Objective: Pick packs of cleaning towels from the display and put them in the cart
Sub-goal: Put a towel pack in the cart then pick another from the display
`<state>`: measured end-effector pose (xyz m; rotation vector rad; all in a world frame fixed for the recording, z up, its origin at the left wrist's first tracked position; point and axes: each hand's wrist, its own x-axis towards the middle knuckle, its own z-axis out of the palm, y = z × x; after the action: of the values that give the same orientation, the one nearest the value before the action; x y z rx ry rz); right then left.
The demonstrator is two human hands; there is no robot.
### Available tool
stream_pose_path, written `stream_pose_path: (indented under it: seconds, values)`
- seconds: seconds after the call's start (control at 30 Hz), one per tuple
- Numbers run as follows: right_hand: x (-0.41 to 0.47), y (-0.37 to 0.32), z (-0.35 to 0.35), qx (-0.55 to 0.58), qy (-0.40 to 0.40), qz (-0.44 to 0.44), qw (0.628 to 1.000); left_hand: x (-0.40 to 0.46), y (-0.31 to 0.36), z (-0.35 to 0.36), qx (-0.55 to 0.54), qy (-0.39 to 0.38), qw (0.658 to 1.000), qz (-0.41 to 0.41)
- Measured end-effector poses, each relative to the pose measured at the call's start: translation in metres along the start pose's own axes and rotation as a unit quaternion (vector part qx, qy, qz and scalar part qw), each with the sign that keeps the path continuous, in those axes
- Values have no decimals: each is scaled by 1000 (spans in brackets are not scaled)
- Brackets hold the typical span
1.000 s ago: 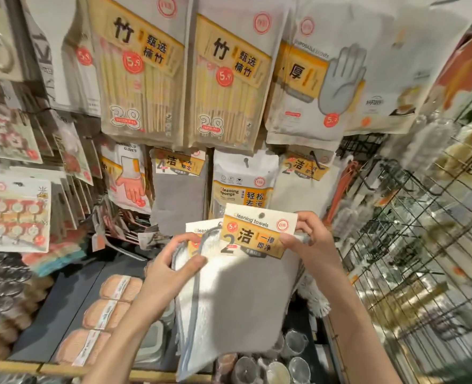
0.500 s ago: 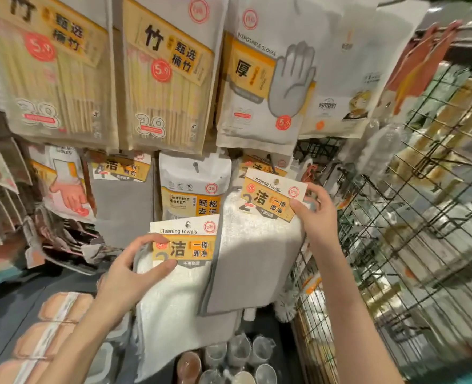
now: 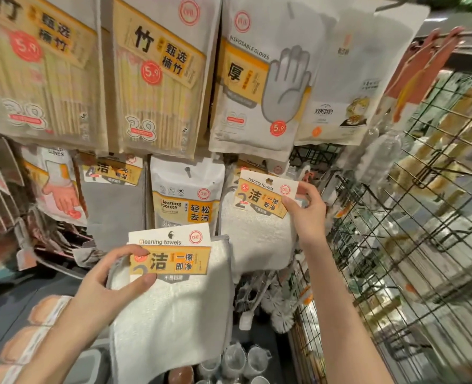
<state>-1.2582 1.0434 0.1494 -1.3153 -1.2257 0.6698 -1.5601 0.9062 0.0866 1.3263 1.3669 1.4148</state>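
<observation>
Cleaning towels, head view: I see two packs, both in front of display. Left hand [image 3: 106, 289] pinches lower pack [image 3: 171, 295] by card header, thumb on front, fingers curled behind; white cloth hangs below. Right hand [image 3: 307, 214] pinches upper pack [image 3: 259, 217] at header's right edge, up against hanging stock beside cleaning sponge pack [image 3: 186, 195]. Wire rack [image 3: 412, 245] at right.

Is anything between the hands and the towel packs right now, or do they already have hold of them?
Nothing is in the way. The left hand pinches the lower cleaning towels pack by its card, and the right hand pinches the upper pack by its card.
</observation>
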Motion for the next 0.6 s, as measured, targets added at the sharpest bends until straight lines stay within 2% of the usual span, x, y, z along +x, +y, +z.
stream_pose_path:
  seconds: [0.13,0.37,0.6]
  values:
    - [7,4,3,0,6,12,1000,0,6,7,-1,-4,1000,10]
    - [24,11,17,36,36,-54,997,4,12,21,-11,-14,999,29]
    - [49,27,33,13,69,-65,995,11,12,26,-12,-13,1000,18]
